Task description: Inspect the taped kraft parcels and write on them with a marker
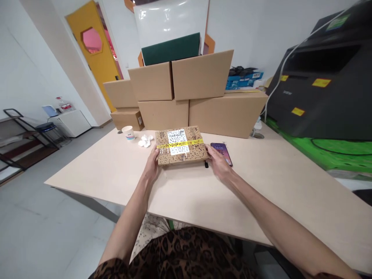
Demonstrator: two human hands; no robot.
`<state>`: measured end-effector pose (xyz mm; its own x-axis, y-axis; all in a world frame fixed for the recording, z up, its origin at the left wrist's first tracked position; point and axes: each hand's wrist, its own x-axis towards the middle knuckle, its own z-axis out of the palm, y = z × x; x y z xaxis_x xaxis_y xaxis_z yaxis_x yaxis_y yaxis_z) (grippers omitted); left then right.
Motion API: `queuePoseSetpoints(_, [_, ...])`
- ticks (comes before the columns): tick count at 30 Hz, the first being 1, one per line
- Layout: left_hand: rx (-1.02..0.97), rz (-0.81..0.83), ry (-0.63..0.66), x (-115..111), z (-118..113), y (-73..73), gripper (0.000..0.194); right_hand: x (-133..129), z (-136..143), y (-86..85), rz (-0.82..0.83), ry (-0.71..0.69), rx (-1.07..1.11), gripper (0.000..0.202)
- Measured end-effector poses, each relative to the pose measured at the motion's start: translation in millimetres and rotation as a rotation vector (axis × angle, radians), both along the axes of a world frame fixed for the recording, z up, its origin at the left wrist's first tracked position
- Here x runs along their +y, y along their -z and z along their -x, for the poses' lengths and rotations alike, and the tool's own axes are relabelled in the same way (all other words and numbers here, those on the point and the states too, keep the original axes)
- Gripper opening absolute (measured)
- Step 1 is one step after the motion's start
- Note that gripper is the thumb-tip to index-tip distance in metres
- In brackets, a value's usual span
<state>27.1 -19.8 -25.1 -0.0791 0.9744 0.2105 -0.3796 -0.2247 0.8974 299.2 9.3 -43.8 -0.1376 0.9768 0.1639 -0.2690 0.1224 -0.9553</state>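
Brown parcel (194, 152), label (178, 142) facing upward, over the table (186, 193).
Its long axis is running left to right; left hand (152, 162) and right hand (219, 162) are clamping fingers on its short ends.

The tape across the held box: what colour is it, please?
The tape is yellow, clearest in head view.

Top (186, 257): leopard print, dark ground, brown spots. Sleeves (112, 268) short, same print, ending near elbows. Trousers (149, 232): cream, small dark marks. Left hand (151, 162), right hand (218, 162): bare.
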Motion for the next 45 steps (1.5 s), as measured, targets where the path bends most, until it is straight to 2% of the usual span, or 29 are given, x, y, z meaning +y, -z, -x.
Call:
queuePoseSetpoints(3, [-0.020, -0.095, 0.017, -5, 2, -2.3, 0.063, -8, 0, -10.8, -0.089, -0.001, 0.047, 0.063])
queuePoseSetpoints(6, [-0.063, -0.064, -0.034, -8, 5, -0.2, 0.073, -14, 3, -16.8, -0.142, -0.022, 0.024, 0.064])
queuePoseSetpoints(9, [-0.088, -0.025, -0.071, -8, 8, 1.4, 0.082, -15, 5, -14.5, -0.136, -0.052, 0.004, 0.064])
queuePoseSetpoints(13, [-0.062, -0.028, -0.043, -12, 10, 0.2, 0.090, -12, 4, -7.9, -0.093, -0.062, 0.005, 0.061])
queuePoseSetpoints(19, [-0.014, -0.069, -0.014, -12, 13, 1.4, 0.078, -10, 3, -7.1, -0.070, -0.025, 0.072, 0.062])
queuePoseSetpoints(25, [-0.010, 0.049, -0.021, -10, 11, 2.4, 0.082, -6, 2, -0.2, -0.117, -0.063, 0.016, 0.059])
queuePoseSetpoints(28, [-0.074, 0.044, -0.104, -10, 8, 0.6, 0.079, -1, 0, 7.4, -0.123, 0.047, -0.189, 0.055])
queuePoseSetpoints(31, [-0.140, 0.022, -0.165, -10, 9, -2.1, 0.075, 0, 0, 12.8, -0.256, 0.149, -0.684, 0.045])
queuePoseSetpoints(34, [-0.192, 0.003, -0.227, -8, 10, -4.5, 0.070, -4, 5, 14.0, -0.419, 0.121, -1.239, 0.038])
queuePoseSetpoints(36, [-0.216, -0.004, -0.251, -7, 11, -5.6, 0.067, -6, 9, 13.2, -0.432, 0.110, -1.449, 0.037])
queuePoseSetpoints(38, [-0.226, -0.002, -0.256, -7, 11, -6.3, 0.065, -5, 13, 12.0, -0.390, 0.134, -1.525, 0.038])
queuePoseSetpoints(45, [-0.195, 0.016, -0.225, -9, 10, -7.0, 0.069, -2, 6, 5.3, -0.278, 0.253, -1.522, 0.042])
